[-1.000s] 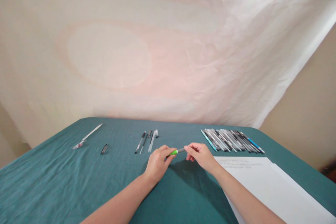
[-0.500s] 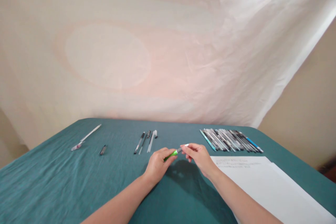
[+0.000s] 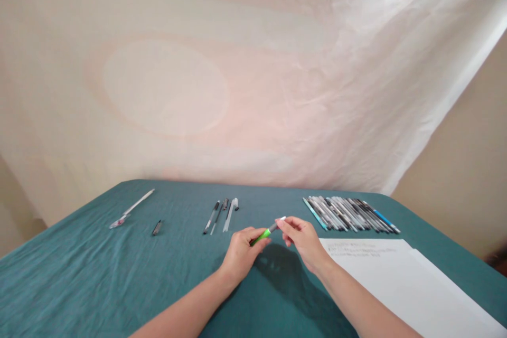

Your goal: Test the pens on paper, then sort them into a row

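A green pen (image 3: 266,234) with a grey grip and a white end is held above the cloth between my two hands. My left hand (image 3: 243,248) is closed around its green barrel, thumb and fingers pinching it. At the grey and white end, my right hand (image 3: 301,236) pinches the pen with thumb and fingertips. The lower part of the barrel is hidden in my left palm. Just beyond my left hand lies a small group of pens and pen parts (image 3: 211,217), some dark, some clear.
A row of many pens (image 3: 348,214) lies at the back right, with white paper sheets (image 3: 396,280) bearing handwriting in front of it. Left on the green cloth (image 3: 99,274) are a dark pen cap (image 3: 157,227) and a white pen (image 3: 138,202) near a clear piece.
Both hands and the pen keep nearly the same pose and grip. The whole view has shifted slightly, so everything on the table sits a little lower and to the right.
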The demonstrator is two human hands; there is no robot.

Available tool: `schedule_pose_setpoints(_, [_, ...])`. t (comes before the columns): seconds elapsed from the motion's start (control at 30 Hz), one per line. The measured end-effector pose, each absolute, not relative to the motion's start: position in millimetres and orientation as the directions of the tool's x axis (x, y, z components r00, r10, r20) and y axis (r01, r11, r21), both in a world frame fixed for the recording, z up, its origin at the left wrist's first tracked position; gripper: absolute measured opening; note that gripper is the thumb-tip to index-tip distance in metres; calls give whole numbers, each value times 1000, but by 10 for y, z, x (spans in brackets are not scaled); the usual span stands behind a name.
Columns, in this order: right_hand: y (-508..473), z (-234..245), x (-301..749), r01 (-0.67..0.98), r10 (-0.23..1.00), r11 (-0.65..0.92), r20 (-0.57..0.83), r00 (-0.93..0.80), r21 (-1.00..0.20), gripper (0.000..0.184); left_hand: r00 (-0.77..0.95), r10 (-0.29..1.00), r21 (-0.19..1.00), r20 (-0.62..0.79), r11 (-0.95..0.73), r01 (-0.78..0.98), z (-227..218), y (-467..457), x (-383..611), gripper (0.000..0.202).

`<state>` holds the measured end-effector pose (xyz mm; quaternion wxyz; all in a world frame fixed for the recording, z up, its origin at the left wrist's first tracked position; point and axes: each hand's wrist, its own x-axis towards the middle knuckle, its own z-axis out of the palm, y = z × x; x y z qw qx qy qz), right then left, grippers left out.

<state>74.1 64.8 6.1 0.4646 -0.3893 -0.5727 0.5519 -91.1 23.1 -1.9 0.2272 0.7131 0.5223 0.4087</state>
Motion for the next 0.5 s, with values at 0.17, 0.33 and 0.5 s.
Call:
schedule_pose_setpoints(0.17, [641,129,752,-141,934,74,119,-337,-987,39,171,947,824,273,-321,466,-66,237,-883,28])
schedule_pose_setpoints(0.33, [649,141,770,-37,942,146,150,-301,-989,35,139,945,807,295,-324,494,-62,214,-866,25])
schedule_pose_setpoints(0.5, [626,146,746,-76,950,98,116,-288,-992,35,115,937,764,329,-336,551,8,188,-864,23])
